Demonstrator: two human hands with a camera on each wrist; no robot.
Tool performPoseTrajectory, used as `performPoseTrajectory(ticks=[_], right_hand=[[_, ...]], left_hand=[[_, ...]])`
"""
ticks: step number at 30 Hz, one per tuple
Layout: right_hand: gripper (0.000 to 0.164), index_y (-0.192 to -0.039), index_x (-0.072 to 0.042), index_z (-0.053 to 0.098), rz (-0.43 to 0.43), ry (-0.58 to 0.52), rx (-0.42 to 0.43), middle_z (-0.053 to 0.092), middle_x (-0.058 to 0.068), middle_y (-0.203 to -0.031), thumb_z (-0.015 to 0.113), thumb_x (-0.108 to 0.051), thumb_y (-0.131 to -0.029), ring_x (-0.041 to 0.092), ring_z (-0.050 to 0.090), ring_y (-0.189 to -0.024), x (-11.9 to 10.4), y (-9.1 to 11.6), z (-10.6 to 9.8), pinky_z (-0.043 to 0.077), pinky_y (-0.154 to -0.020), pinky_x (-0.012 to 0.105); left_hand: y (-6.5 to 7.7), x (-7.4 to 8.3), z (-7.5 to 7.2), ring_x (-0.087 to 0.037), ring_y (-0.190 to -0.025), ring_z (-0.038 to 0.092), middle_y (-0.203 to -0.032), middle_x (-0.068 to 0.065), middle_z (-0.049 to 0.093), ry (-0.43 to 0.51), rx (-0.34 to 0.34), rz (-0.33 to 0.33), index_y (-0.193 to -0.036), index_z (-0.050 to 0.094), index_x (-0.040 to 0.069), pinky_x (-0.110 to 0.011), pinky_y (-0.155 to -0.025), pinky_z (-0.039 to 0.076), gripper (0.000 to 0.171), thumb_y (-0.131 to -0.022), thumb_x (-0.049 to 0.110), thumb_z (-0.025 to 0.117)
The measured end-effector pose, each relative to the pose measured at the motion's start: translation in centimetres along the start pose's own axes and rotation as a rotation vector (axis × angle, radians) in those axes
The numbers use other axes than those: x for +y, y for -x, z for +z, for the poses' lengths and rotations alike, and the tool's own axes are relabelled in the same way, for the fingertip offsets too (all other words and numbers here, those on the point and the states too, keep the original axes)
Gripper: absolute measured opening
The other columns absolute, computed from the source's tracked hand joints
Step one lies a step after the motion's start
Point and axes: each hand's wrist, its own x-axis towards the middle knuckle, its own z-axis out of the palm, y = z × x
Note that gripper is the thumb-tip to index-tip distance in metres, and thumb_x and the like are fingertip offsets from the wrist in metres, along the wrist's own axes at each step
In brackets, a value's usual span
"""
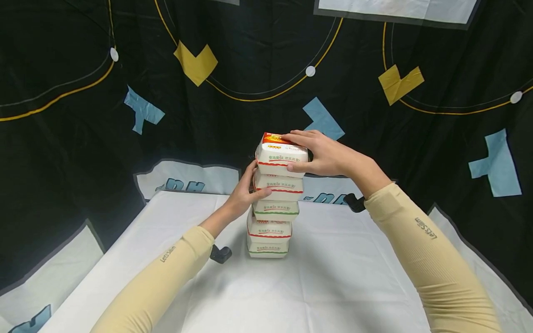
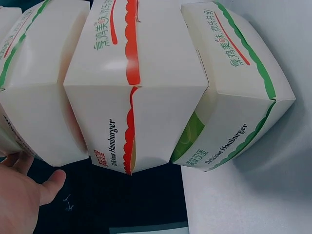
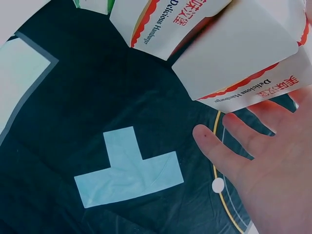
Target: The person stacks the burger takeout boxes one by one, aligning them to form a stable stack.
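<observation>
Several white cardboard hamburger boxes stand in one slightly uneven stack on the table. The top hamburger box [image 1: 272, 156] has a red picture lid and a red wavy line. My right hand [image 1: 333, 155] holds it from the right, fingers over the lid and thumb on the front. Just below, my left hand [image 1: 241, 196] grips the second hamburger box [image 1: 287, 186] from the left, its thumb across the lower front. Under these come a green-lined box [image 1: 275, 212], a red-lined box [image 2: 109, 63] and the bottom green-lined box [image 2: 234, 92].
A white cloth covers the table [image 1: 341, 277]. Behind it hangs a black curtain [image 1: 250, 129] with yellow and blue patches and curved yellow lines. Dark wrist mounts [image 1: 220, 254] jut out beside the beige sleeves [image 1: 166, 277].
</observation>
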Motion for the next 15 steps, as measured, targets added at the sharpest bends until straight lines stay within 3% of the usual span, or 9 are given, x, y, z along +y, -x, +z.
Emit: performPoseTrajectory(ticks=[8,15], right_hand=[[0.088,-0.158,-0.033,0.030,0.004,0.004,0.016,0.021,0.000,-0.168,0.068,-0.064,-0.085,0.029,0.023,-0.148,0.04,0.18,0.02,0.048,-0.102,0.055],[0.089,-0.159,-0.032,0.030,-0.015,0.002,0.028,0.021,0.000,-0.168,0.068,-0.065,-0.084,0.029,0.023,-0.148,-0.03,0.48,0.07,0.048,-0.102,0.054]], left_hand=[[0.10,0.20,0.00,-0.027,-0.131,0.047,-0.154,-0.004,0.038,0.010,0.005,0.013,-0.159,0.011,0.034,-0.054,-0.105,0.042,0.092,-0.089,0.052,0.068],[0.13,0.49,0.12,-0.029,-0.135,0.044,-0.156,-0.006,0.036,0.029,0.009,-0.012,-0.160,0.011,0.031,-0.057,-0.109,0.040,0.093,-0.090,0.030,0.071]])
